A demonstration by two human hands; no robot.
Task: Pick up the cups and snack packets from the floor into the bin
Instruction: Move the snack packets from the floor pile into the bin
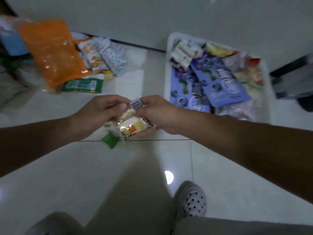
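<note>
- Trouser legs [135, 192] at the bottom edge, a polka-dot slipper [191, 199] on the white tiled floor [67, 167] just right of them.
- Left hand [101, 112] and right hand [157, 114] meet mid-frame, above the floor and just left of the bin.
- Both grip one small bundle. The clear packet [133, 128] with yellow/orange/white contents sits between them.
- Left hand: fingers curled onto the bundle's top-left end.
- Right hand: fingers curled round its right side, pinching the barcode tab [135, 104] at the top.
- A green wrapper corner [111, 139] hangs below the left hand. Which hand holds it: cannot tell.
- White bin [166, 65] further out on the right, piled with packets. Blue-purple packets [220, 78] lie on top.
- Far left, on the floor by the wall [152, 19]: a loose pile with a big orange packet [52, 51], a green packet [83, 84] and orange-white packets [94, 55].
- Dark blurred object [291, 77] right of the bin, can't identify it.
</note>
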